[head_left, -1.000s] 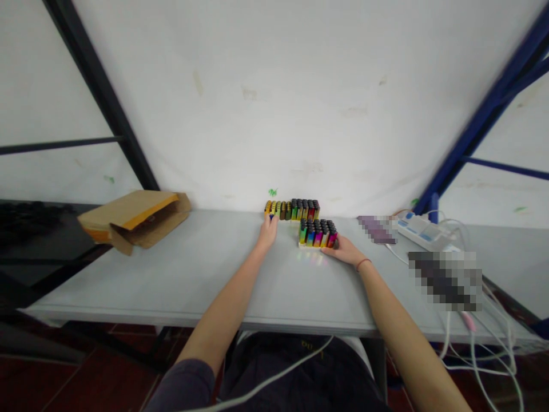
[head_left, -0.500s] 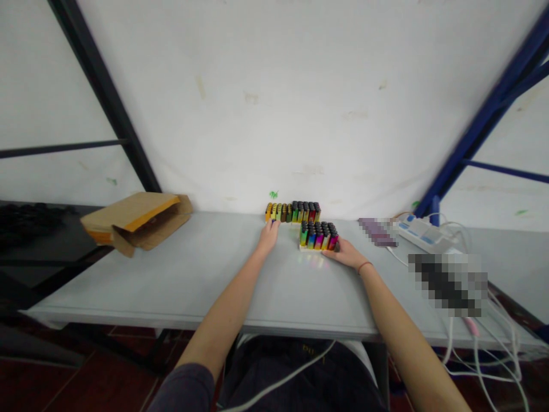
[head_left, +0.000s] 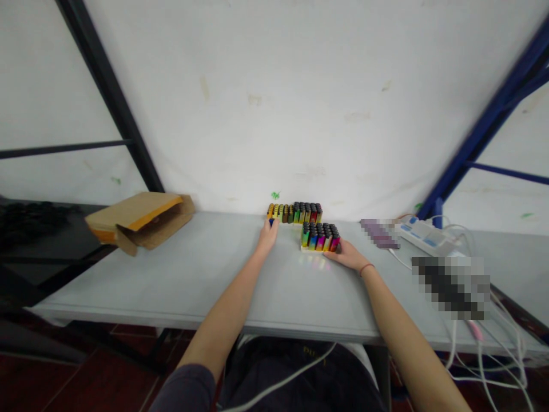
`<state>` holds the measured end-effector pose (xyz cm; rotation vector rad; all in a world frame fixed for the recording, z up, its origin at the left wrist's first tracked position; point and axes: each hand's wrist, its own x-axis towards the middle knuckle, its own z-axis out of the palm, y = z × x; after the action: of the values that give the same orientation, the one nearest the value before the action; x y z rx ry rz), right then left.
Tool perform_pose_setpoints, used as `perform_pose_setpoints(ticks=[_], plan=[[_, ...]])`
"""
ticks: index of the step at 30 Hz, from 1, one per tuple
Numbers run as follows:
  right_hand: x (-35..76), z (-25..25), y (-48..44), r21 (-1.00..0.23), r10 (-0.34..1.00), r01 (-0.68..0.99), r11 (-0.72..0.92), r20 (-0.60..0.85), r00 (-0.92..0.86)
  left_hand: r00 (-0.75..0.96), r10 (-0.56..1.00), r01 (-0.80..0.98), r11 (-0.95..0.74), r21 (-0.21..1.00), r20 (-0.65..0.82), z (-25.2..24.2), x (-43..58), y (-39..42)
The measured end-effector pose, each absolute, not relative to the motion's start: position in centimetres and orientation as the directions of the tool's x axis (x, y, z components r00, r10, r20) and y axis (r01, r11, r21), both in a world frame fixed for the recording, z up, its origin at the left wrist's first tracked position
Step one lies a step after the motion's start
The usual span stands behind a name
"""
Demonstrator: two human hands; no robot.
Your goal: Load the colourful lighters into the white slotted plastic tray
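A tray of lighters (head_left: 319,238) with black tops and bright, many-coloured bodies stands upright on the grey table. My right hand (head_left: 348,256) is closed round its right end, thumb along the front lower edge; the other fingers are partly hidden behind it. Farther back, by the wall, are yellow and brown lighters (head_left: 281,213) and, beside them, a black-topped group of lighters (head_left: 307,212). My left hand (head_left: 267,233) is just in front of the yellow ones, its fingers pinched on a small dark blue thing (head_left: 271,221), too small to make out.
An opened cardboard box (head_left: 139,220) lies at the left of the table (head_left: 171,286). To the right are a phone-like flat thing (head_left: 380,233), a white power strip (head_left: 424,236), a blurred-out dark object (head_left: 448,286) and loose white cables (head_left: 482,366). A white wall (head_left: 257,143) stands behind.
The view has shifted slightly. My left hand has turned a little, and the dark blue thing in its fingers shows more. My right hand stays on the tray of lighters.
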<state>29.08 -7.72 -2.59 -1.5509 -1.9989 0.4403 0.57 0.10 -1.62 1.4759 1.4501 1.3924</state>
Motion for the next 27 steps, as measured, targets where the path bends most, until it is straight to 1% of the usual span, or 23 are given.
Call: perform_pose_setpoints(ticks=[2, 5, 8, 11, 14, 17, 20, 22, 24, 27], plan=[[29.0, -2.5, -7.8, -0.575, 0.957, 0.770, 0.276, 0.240, -0.164, -0.167, 0.957, 0.322, -0.173, 0.931, 0.236, -1.5, 0.7, -0.1], [28.9, -2.3, -7.9, -0.577, 0.955, 0.768, 0.279, 0.250, -0.159, -0.175, 0.947, 0.359, -0.194, 0.913, 0.270, -1.1, 0.9, -0.4], [28.9, -2.3, -8.0, -0.584, 0.955, 0.762, 0.280, 0.249, -0.160, -0.109, 0.940, 0.383, -0.259, 0.887, 0.322, -0.8, 0.9, -0.5], [28.8, -2.2, -8.0, -0.591, 0.954, 0.755, 0.286, 0.251, -0.165, -0.009, 0.904, 0.437, -0.381, 0.815, 0.428, -0.5, 0.7, -0.5], [28.8, -2.2, -8.0, -0.593, 0.954, 0.753, 0.286, 0.249, -0.166, 0.032, 0.850, 0.513, -0.465, 0.721, 0.525, 0.0, 0.4, -0.7], [28.9, -2.3, -7.9, -0.592, 0.958, 0.758, 0.274, 0.237, -0.161, 0.099, 0.854, 0.555, -0.474, 0.683, 0.512, 0.7, 0.2, -1.0], [29.0, -2.5, -7.8, -0.585, 0.957, 0.761, 0.279, 0.238, -0.168, 0.229, 0.839, 0.529, -0.533, 0.660, 0.494, 1.5, 0.0, -1.3], [29.0, -2.7, -7.7, -0.576, 0.955, 0.767, 0.282, 0.242, -0.170, 0.274, 0.817, 0.501, -0.572, 0.649, 0.508, 1.9, 0.0, -1.6], [29.0, -2.8, -7.6, -0.571, 0.955, 0.770, 0.283, 0.244, -0.170, 0.264, 0.816, 0.493, -0.572, 0.655, 0.514, 2.2, 0.1, -1.9], [29.1, -2.8, -7.6, -0.574, 0.956, 0.768, 0.283, 0.235, -0.176, 0.186, 0.850, 0.499, -0.513, 0.698, 0.492, 2.4, 0.3, -2.3]])
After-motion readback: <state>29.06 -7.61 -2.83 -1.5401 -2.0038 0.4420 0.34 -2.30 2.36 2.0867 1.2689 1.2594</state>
